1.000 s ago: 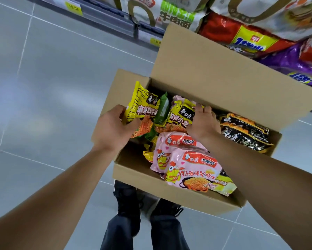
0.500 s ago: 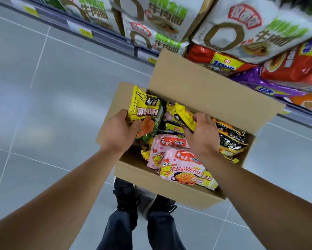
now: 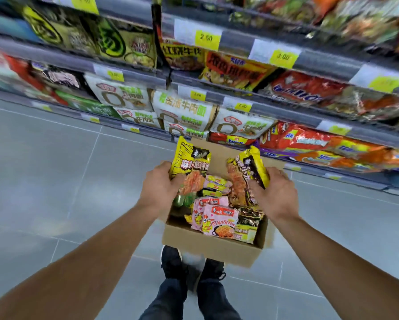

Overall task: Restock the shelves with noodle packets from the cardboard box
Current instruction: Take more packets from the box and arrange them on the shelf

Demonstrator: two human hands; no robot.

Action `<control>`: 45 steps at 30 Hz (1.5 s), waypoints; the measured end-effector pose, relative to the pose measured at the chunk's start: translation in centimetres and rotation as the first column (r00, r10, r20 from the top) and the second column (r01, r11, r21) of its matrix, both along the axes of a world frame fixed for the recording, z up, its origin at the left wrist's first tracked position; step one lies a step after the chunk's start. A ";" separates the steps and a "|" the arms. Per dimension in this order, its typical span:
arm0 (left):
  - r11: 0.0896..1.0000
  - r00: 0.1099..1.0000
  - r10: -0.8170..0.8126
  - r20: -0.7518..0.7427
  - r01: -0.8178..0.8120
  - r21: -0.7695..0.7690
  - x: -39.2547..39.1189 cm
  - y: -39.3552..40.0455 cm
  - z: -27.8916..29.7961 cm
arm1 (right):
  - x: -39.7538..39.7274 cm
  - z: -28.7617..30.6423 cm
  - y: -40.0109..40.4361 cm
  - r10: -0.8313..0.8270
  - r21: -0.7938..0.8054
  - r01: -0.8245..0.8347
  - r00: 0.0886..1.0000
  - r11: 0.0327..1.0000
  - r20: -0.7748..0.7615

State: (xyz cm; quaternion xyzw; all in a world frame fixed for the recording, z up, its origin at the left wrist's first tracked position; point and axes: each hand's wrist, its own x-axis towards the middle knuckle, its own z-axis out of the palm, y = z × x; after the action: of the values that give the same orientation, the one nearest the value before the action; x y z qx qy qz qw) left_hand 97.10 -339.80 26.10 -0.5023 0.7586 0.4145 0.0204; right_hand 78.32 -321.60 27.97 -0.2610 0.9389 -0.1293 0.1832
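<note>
The left hand (image 3: 159,188) is gripping one yellow plastic noodle packet (image 3: 190,163) and the right hand (image 3: 275,192) is gripping another (image 3: 249,174), both lifted just above the open brown cardboard box (image 3: 213,247) below the hands. This looks like the carrying step; next they need a matching spot on the grey shelves (image 3: 274,109) beyond the hands.

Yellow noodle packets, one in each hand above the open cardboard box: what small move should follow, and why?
Probably raise both toward the shelves. The left hand grips one yellow noodle packet, the right hand another yellow packet, both clear of the brown cardboard box; which shelf slot suits them is too blurred to tell.
</note>
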 end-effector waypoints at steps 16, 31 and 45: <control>0.946 0.919 -0.298 -0.259 0.248 -0.208 -5.8 7.7 31.2 | -1.8 30.0 13.9 -0.242 -0.205 0.195 0.941 0.959 -0.237; 0.985 0.687 -0.116 -0.717 0.172 0.005 -10.6 26.4 48.6 | -6.8 48.3 34.2 -0.294 -0.355 0.105 0.792 0.929 -0.535; 0.988 0.525 -0.033 -0.851 0.147 0.053 -20.2 25.3 57.0 | -18.2 60.2 32.9 -0.320 -0.422 -0.062 0.555 0.904 -0.768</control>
State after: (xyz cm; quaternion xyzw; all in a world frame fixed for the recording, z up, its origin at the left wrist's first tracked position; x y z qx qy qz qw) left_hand 76.95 -314.52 83.13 -0.1964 0.6722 0.6482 -0.2990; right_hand 60.09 -288.73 88.19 -0.2510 0.8835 -0.1959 -0.3434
